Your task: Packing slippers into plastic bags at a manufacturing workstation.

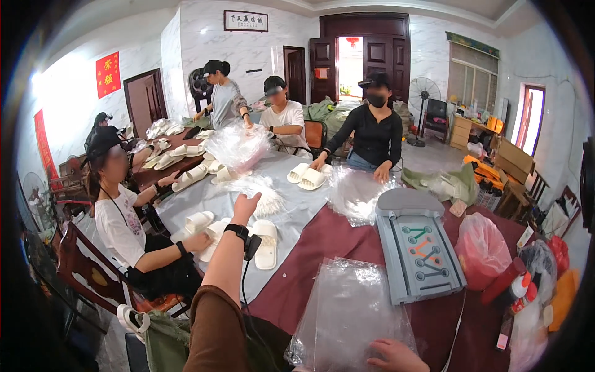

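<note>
My left hand (246, 208) reaches forward to the near side of a heap of thin white strips (268, 197); its fingers are mostly hidden, so their grip does not show. Below that hand, to the right of my banded wrist, lies a pair of cream slippers (266, 247). At the lower edge, my right hand (396, 356) lies with fingers apart on a stack of clear plastic bags (350, 304), holding nothing that I can see. Just beyond this stack stands a grey plastic device (416, 248) with green, orange and dark markings on top.
On the left, a seated co-worker's hand (197, 243) touches cream slippers (214, 234). Across the table, another person's hand rests by a slipper pair (308, 176) near clear bags (358, 193). A pink-filled plastic bag (482, 248) and a red-and-white bottle (519, 287) stand at right.
</note>
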Demonstrator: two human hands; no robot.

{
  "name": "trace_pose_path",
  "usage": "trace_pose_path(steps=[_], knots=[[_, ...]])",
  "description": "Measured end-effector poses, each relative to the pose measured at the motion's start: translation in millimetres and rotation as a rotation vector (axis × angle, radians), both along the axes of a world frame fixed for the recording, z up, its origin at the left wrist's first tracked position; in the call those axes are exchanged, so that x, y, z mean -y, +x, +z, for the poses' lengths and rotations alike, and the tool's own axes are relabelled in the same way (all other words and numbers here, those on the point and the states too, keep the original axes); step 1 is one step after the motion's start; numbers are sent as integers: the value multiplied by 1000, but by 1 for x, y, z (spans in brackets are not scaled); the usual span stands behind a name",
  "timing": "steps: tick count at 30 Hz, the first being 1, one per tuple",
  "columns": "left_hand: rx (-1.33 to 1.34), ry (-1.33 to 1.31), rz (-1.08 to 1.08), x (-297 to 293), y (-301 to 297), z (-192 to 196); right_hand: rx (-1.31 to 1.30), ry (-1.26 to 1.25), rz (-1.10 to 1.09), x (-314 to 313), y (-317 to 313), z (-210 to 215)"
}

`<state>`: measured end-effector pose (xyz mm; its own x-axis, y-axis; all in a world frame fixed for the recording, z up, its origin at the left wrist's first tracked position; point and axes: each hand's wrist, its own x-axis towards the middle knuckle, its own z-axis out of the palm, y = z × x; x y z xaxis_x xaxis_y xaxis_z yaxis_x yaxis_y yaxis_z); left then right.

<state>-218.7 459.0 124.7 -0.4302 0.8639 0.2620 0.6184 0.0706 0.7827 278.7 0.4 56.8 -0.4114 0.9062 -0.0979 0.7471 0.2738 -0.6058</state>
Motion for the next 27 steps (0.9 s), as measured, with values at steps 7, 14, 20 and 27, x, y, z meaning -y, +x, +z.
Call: trace_pose_path(steps=[7, 14, 20, 27], knots=[[563, -75, -97, -13, 11, -36, -233, 222, 105, -107, -23, 96], [832, -102, -114, -18, -13, -44, -450, 194, -35, -212, -69, 98], [905, -16, -70, -39, 2, -39, -490, 149, -55, -236, -75, 75], [960, 43, -91, -68, 53, -35, -307, 167, -47, -254, -55, 50]])
